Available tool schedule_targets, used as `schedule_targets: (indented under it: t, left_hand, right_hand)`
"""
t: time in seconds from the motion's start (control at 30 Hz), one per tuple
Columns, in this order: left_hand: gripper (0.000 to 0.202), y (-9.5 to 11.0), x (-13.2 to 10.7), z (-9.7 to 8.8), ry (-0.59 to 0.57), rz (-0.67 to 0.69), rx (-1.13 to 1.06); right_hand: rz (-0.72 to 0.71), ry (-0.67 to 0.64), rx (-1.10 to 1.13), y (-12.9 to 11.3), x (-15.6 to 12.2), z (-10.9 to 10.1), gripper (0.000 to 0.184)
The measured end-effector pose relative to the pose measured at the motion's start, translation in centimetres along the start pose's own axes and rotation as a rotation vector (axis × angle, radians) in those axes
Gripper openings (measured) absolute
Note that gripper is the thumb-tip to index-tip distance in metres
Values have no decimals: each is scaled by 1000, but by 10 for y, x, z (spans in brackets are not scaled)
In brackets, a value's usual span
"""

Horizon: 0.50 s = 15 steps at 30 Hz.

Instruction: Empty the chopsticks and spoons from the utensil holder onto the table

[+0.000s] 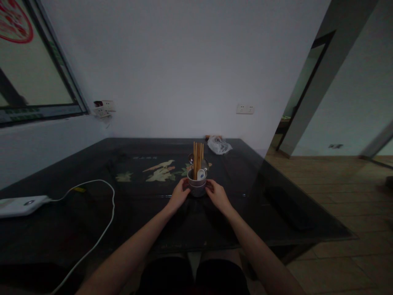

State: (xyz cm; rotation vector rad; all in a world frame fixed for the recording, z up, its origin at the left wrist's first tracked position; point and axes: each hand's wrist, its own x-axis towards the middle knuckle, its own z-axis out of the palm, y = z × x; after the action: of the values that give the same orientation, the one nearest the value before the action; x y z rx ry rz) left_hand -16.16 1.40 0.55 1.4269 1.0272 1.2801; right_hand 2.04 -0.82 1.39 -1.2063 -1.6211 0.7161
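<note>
A small round metal-looking utensil holder [197, 190] stands upright on the dark glossy table [138, 223], near its middle. Several wooden chopsticks [198, 157] rise out of it. Beside them in the holder are a white spoon with a blue mark [201, 174] and shiny metal spoons [205, 164]. My left hand [180, 191] grips the holder's left side, and my right hand [217, 192] grips its right side. The fingers of both hands curl round behind it, partly hidden.
A crumpled clear plastic bag [219, 145] lies at the table's back edge by the wall. On the left rests a white power strip [23, 205] with a white cable [113, 200] looping forward. A dark flat object [288, 208] lies at the right.
</note>
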Motion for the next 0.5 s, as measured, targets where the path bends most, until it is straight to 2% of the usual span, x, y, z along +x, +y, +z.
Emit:
schedule_targets:
  t: [0.5]
  left_hand:
    - [24,23,-6,-5,18,53,185]
  right_hand:
    - [-3,14,-84,-1,-1,-5,26]
